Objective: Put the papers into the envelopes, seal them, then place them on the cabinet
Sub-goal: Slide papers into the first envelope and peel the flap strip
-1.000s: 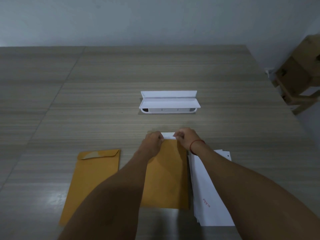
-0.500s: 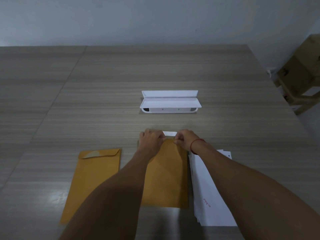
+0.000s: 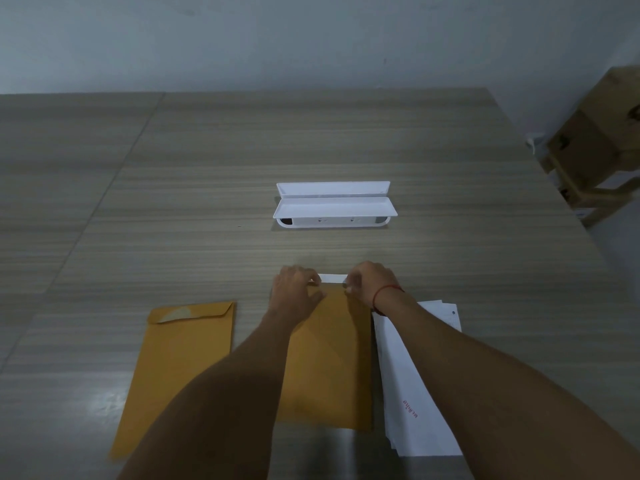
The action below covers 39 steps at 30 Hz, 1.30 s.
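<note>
A brown envelope (image 3: 332,358) lies flat on the wooden table in front of me, its mouth pointing away. A narrow strip of white paper (image 3: 331,278) sticks out of that mouth. My left hand (image 3: 296,291) holds the envelope's top left corner, fingers curled over the edge. At the top right corner my right hand (image 3: 367,284), with a red string on its wrist, pinches the edge. A second brown envelope (image 3: 180,368) with its flap folded down lies to the left. A stack of white papers (image 3: 412,386) lies to the right, partly under my right forearm.
A white plastic case (image 3: 334,206) stands open on the table (image 3: 173,209) beyond my hands. Cardboard boxes (image 3: 602,140) on a wooden stand sit off the table's right edge. A pale wall runs behind the table.
The white paper strip at the envelope's mouth has stayed about the same. My left hand shifted slightly left along the top edge; my right hand barely moved.
</note>
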### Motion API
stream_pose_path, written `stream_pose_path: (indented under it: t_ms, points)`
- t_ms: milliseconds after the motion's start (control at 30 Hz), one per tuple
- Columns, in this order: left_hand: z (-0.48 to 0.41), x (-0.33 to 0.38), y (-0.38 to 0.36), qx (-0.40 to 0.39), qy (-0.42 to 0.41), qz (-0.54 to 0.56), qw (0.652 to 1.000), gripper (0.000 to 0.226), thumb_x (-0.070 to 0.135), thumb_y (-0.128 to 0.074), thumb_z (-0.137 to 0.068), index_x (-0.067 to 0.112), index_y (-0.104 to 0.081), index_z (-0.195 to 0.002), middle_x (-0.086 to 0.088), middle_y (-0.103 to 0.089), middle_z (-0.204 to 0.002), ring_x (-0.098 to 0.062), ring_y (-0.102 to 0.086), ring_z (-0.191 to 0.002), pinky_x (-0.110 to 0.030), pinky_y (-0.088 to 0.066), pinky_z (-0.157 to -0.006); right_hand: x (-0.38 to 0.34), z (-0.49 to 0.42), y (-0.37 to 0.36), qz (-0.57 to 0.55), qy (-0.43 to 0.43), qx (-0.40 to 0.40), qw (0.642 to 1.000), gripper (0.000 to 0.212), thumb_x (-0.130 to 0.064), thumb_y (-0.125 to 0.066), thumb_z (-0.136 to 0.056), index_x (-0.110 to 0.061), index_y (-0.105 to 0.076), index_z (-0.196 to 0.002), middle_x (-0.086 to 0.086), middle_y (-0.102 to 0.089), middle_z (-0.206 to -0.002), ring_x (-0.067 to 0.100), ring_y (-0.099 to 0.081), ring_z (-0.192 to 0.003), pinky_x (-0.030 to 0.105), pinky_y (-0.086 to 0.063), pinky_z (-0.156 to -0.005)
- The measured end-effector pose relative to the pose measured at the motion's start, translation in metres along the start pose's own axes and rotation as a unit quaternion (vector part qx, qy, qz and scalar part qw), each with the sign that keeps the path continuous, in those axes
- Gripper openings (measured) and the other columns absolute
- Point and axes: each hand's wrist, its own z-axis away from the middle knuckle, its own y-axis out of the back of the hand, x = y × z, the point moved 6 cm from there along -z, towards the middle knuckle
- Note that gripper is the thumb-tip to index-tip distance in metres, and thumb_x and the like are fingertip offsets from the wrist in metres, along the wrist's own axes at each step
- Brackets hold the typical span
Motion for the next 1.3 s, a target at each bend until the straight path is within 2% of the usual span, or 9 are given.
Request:
stream_pose_path:
  t_ms: [67,133,233,333,500,767,967,1167,1300]
  points:
    - [0.003,-0.006,-0.001,0.024,0.005,0.0,1.0,0.043,0.046,-0.07,-0.077,0.021,-0.063,-0.112,0.002,-0.06,-0.117,-0.019,-0.048,-0.115,-0.031,-0.037,-0.099,0.004,0.001,-0.001,-0.015,-0.012,0.032,0.999,0.02,-0.021,-0.066,-0.088,-0.015,-0.07,-0.106,0.005,-0.07,-0.109,0.022,-0.065,-0.101,0.033,-0.051,-0.093]
    - [0.006,-0.011,-0.001,0.04,0.016,0.029,0.999,0.061,0.046,-0.072,-0.075,0.019,-0.054,-0.127,-0.002,-0.052,-0.132,-0.023,-0.044,-0.126,-0.034,-0.036,-0.104,0.009,0.0,-0.007,-0.049,-0.036,0.054,0.997,0.014,-0.019,-0.065,-0.088,-0.015,-0.068,-0.101,0.005,-0.069,-0.106,0.023,-0.064,-0.1,0.034,-0.051,-0.092]
    - [0.008,-0.016,-0.015,-0.028,0.017,0.042,0.999,0.086,0.048,-0.066,-0.08,0.019,-0.023,-0.148,-0.003,-0.02,-0.158,-0.022,-0.019,-0.146,-0.038,-0.023,-0.117,0.017,-0.003,-0.02,-0.127,-0.087,0.067,0.986,0.015,-0.018,-0.064,-0.088,-0.013,-0.064,-0.102,0.006,-0.066,-0.106,0.025,-0.063,-0.102,0.037,-0.052,-0.092]
    - [0.012,-0.022,-0.03,-0.089,0.022,0.038,0.995,0.083,0.051,-0.059,-0.085,0.018,-0.019,-0.15,-0.003,-0.012,-0.161,-0.019,-0.009,-0.149,-0.038,-0.015,-0.12,0.02,-0.006,-0.031,-0.163,-0.112,0.065,0.978,0.027,-0.022,-0.068,-0.086,-0.012,-0.062,-0.111,0.007,-0.064,-0.112,0.025,-0.061,-0.106,0.038,-0.051,-0.095]
    - [0.015,-0.022,-0.033,-0.073,0.047,0.041,0.995,0.087,0.053,-0.06,-0.083,0.016,-0.02,-0.15,-0.003,-0.013,-0.16,-0.018,-0.008,-0.149,-0.037,-0.015,-0.121,0.018,-0.01,-0.032,-0.153,-0.127,0.067,0.978,0.031,-0.034,-0.067,-0.086,-0.017,-0.062,-0.111,0.003,-0.066,-0.114,0.024,-0.061,-0.108,0.037,-0.049,-0.095]
    - [0.011,-0.02,-0.031,-0.072,0.067,0.044,0.994,0.09,0.051,-0.066,-0.079,0.013,-0.025,-0.149,-0.004,-0.017,-0.16,-0.021,-0.015,-0.147,-0.038,-0.019,-0.119,0.018,-0.014,-0.031,-0.143,-0.135,0.063,0.978,0.022,-0.034,-0.067,-0.086,-0.019,-0.066,-0.102,0.0,-0.068,-0.112,0.022,-0.063,-0.105,0.035,-0.048,-0.095]
    - [0.011,-0.021,-0.03,-0.077,0.081,0.053,0.992,0.09,0.05,-0.069,-0.076,0.014,-0.028,-0.148,-0.003,-0.02,-0.158,-0.025,-0.022,-0.145,-0.037,-0.025,-0.116,0.016,-0.013,-0.031,-0.126,-0.153,0.089,0.976,0.029,-0.036,-0.068,-0.085,-0.018,-0.065,-0.107,0.001,-0.068,-0.112,0.024,-0.062,-0.107,0.036,-0.047,-0.095]
    - [0.009,-0.022,-0.03,-0.076,0.09,0.055,0.992,0.093,0.05,-0.072,-0.074,0.013,-0.028,-0.147,-0.003,-0.026,-0.156,-0.024,-0.027,-0.142,-0.036,-0.027,-0.114,0.012,-0.017,-0.031,-0.101,-0.163,0.065,0.979,0.019,-0.036,-0.065,-0.087,-0.017,-0.07,-0.089,0.004,-0.071,-0.104,0.025,-0.064,-0.1,0.037,-0.051,-0.093]
    - [0.009,-0.021,-0.029,-0.073,0.098,0.062,0.991,0.093,0.049,-0.073,-0.073,0.013,-0.028,-0.147,-0.003,-0.03,-0.154,-0.024,-0.031,-0.14,-0.037,-0.031,-0.112,0.012,-0.015,-0.032,-0.112,-0.18,0.096,0.972,0.03,-0.035,-0.069,-0.086,-0.014,-0.068,-0.106,0.004,-0.069,-0.11,0.026,-0.063,-0.106,0.038,-0.048,-0.098]
